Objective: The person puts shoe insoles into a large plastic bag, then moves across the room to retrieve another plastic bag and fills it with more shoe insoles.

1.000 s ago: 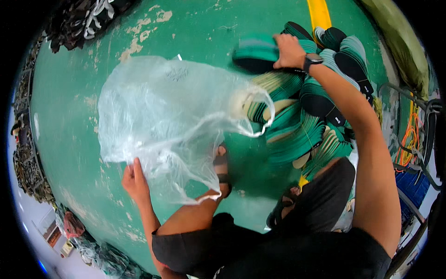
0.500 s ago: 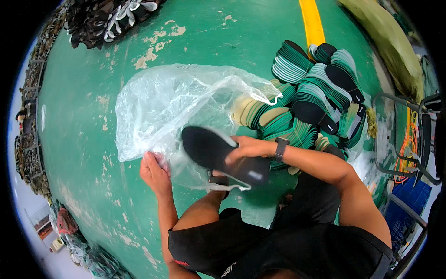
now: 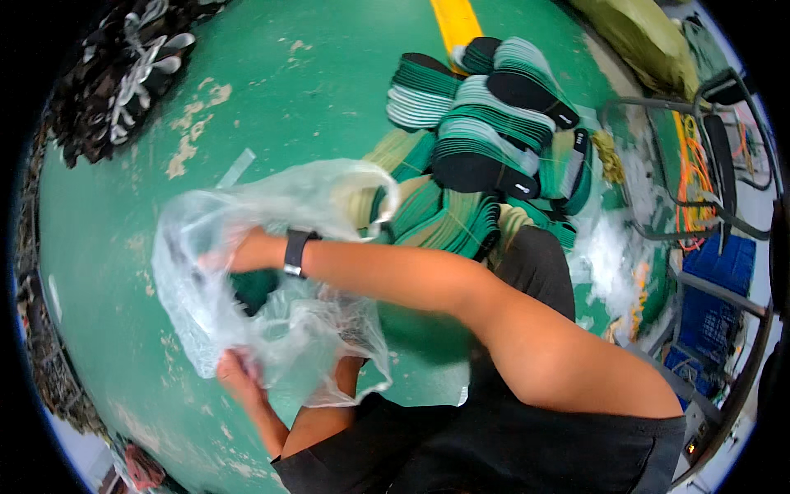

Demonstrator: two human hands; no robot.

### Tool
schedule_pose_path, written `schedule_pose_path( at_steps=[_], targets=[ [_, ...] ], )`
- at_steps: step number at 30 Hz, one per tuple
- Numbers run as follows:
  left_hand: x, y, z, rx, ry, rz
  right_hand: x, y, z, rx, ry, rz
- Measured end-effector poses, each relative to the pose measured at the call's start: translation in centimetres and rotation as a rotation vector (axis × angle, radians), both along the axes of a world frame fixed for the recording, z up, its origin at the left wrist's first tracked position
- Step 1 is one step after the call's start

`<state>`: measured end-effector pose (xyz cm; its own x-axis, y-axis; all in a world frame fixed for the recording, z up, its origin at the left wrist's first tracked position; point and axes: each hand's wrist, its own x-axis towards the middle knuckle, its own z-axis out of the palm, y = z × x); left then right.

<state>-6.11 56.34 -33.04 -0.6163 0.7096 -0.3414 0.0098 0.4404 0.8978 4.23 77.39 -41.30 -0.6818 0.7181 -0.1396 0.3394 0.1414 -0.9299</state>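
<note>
My right hand (image 3: 234, 251), wearing a black wristwatch (image 3: 296, 253), reaches through the mouth of a large clear plastic bag (image 3: 197, 329). Dark green and black insoles (image 3: 253, 290) show at that hand, partly veiled by the plastic; its fingers look closed around them, though blurred. At the bag's near left edge my left hand (image 3: 239, 369) pinches the film. To the right of the bag lies a heap of bundled insoles (image 3: 461, 198) in green, black, grey and cream, several of the bundles tied with thin string.
A dark pile of pieces (image 3: 115, 82) stands at the far left. On the right are a grey metal frame (image 3: 658, 222), orange cords (image 3: 691, 198) and a blue bundle (image 3: 716, 280). A big olive sack (image 3: 638, 41) lies at the back right. My bent knee (image 3: 539, 263) is beside the heap.
My right hand has moved left with the insoles, from in front of the bag to inside it. The bag has bunched up. The view has shifted, so the heap appears farther left.
</note>
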Motion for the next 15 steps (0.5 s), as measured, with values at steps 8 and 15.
schedule_pose_path(
  at_steps=[8,15],
  targets=[
    [-2.9,2.0,-1.5,0.031,0.212,0.327,32.5,-3.0,0.1,0.369,-0.260,-0.127],
    [-1.1,1.1,-2.1,-0.013,0.156,0.057,46.7,-2.0,-10.1,0.319,-0.795,-0.511]
  ],
)
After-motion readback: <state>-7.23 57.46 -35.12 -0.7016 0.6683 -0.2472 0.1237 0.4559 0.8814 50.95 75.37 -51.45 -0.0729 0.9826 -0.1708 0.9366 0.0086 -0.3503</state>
